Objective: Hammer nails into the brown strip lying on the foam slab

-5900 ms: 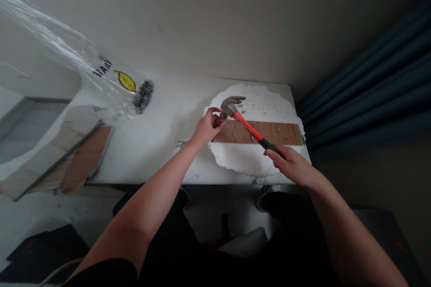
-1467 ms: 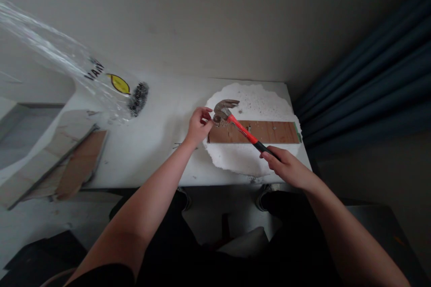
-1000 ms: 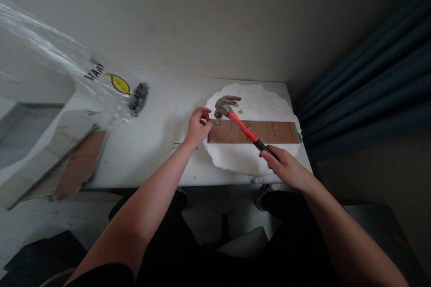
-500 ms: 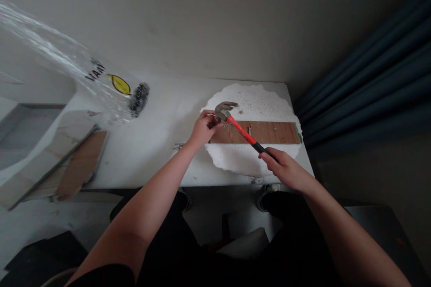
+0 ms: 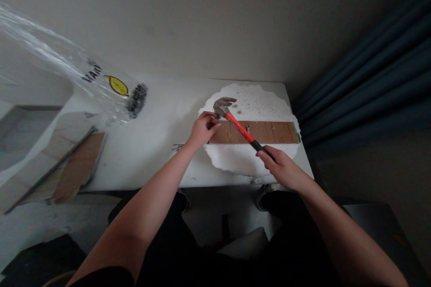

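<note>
My right hand is wrapped round the black grip of a claw hammer with a red shaft. The hammer's head is just above the fingertips of my left hand, its claw turned away from me. My left fingers are pinched together at the left end of a brown wooden board; what they hold is too small and too hidden to make out. The board lies across a white, rough-edged slab. Beside my left wrist lie several thin nails.
The slab rests on a white table against a grey wall. Clear plastic film with a printed yellow leaf shape hangs at left, near wooden planks. A dark blue curtain hangs at right.
The hammer's head has risen slightly away from my left fingers. My left hand stays at the board's left end, still pinched. The whole view has shifted a little.
</note>
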`<move>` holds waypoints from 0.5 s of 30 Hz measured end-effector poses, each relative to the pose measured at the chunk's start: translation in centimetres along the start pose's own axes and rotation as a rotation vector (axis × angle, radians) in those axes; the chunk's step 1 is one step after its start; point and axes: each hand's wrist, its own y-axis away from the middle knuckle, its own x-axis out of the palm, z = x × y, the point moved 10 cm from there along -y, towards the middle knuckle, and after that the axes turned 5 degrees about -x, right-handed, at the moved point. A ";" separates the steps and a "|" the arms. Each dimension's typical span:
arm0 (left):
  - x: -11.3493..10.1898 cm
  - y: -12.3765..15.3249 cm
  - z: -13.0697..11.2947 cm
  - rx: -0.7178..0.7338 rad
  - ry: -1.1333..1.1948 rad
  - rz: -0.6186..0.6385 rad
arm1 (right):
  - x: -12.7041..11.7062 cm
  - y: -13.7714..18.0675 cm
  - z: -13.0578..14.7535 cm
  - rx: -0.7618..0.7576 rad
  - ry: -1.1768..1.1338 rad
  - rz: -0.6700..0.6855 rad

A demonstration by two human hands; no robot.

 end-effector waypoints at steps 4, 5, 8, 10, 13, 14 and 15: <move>0.0 0.0 -0.1 0.004 -0.001 0.012 | 0.1 0.1 0.1 0.001 -0.011 0.014; 0.1 0.0 0.0 0.001 0.000 0.012 | 0.2 0.2 0.1 0.004 -0.009 0.024; 0.1 0.0 0.2 -0.017 0.013 0.010 | 0.3 0.2 0.2 -0.005 -0.023 0.032; 0.1 0.0 0.2 -0.021 0.024 0.011 | 0.2 0.1 0.2 -0.014 -0.036 0.018; 0.1 0.0 0.2 -0.020 0.015 0.007 | 0.3 0.1 0.1 -0.005 -0.017 0.028; 0.1 0.0 0.2 -0.022 0.011 0.004 | 0.3 0.0 0.1 -0.002 -0.012 0.038; 0.1 0.0 0.2 -0.024 0.012 0.003 | 0.4 0.1 0.1 0.000 -0.014 0.044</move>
